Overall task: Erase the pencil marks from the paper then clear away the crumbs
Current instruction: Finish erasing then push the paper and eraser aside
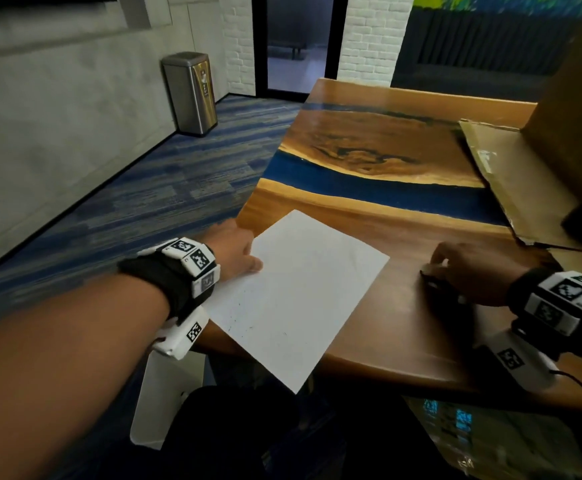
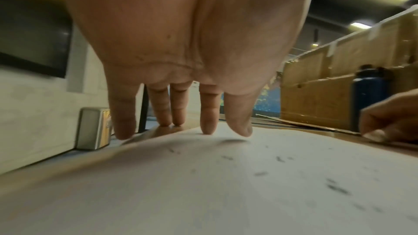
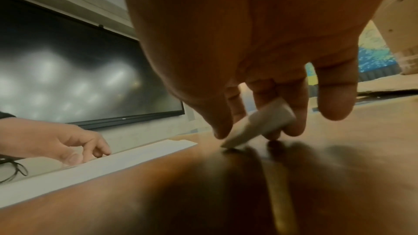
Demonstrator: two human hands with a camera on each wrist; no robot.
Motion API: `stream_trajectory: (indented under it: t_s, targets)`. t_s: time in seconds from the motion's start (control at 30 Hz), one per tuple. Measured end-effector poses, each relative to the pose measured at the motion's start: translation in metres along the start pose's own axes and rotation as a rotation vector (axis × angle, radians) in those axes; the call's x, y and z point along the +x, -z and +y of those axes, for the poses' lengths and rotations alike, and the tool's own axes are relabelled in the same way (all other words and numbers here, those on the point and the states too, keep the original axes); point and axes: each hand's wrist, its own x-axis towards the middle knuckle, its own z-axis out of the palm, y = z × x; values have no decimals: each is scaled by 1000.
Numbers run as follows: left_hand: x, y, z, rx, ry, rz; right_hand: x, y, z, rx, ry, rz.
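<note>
The right hand [image 3: 260, 71] pinches a pale eraser [image 3: 260, 124] between thumb and fingertips, its low corner touching or nearly touching the bare wood of the table [image 1: 403, 323], well to the right of the sheet. It reads as the eraser being set down or picked up; which of the two cannot be told. The left hand [image 1: 237, 251] is spread with straight fingers, holding nothing; its thumb and forefinger bear on the far left corner of the paper [image 1: 303, 292] while the other fingertips [image 2: 123, 131] land just past the edge on the wood. The paper lies skewed on the near left part of the table, one corner hanging over the near edge. Its surface looks almost blank from above, so the rubbing seems largely done, though any faint lines left are too dim to judge. Small dark crumbs [image 2: 337, 189] are scattered over the near half of the sheet, so clearing them away is, by my reading, the part still to do. Beyond, flattened cardboard [image 1: 497, 174] lies on the far right of the table and a steel bin [image 1: 190, 93] stands by the wall.
</note>
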Motion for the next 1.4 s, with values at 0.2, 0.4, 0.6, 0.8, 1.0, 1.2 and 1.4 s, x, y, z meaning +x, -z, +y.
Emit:
stream_trajectory:
  t_s: [0.2, 0.4, 0.6, 0.8, 1.0, 1.2, 1.4]
  targets:
    - [-7, -5, -29, -147, 122, 0, -16, 7, -26, -134, 131, 64]
    - [-10, 0, -52, -415, 190, 10, -31, 12, -55, -82, 266, -6]
    - [-20, 11, -42, -834, 70, 268, -29, 14, -74, 29, 356, -68]
    - [-36, 45, -12, -1340, -111, 408, -7, 52, -82, 317, 262, 110]
    - [-45, 58, -4, -1602, -251, 355, -7, 106, -87, 1091, 330, 173]
    - [-52, 41, -2, -1556, -168, 331, -17, 95, -88, 1057, 408, 198]
    - [-52, 39, 2, -1461, -137, 402, -27, 88, -88, 928, 480, 268]
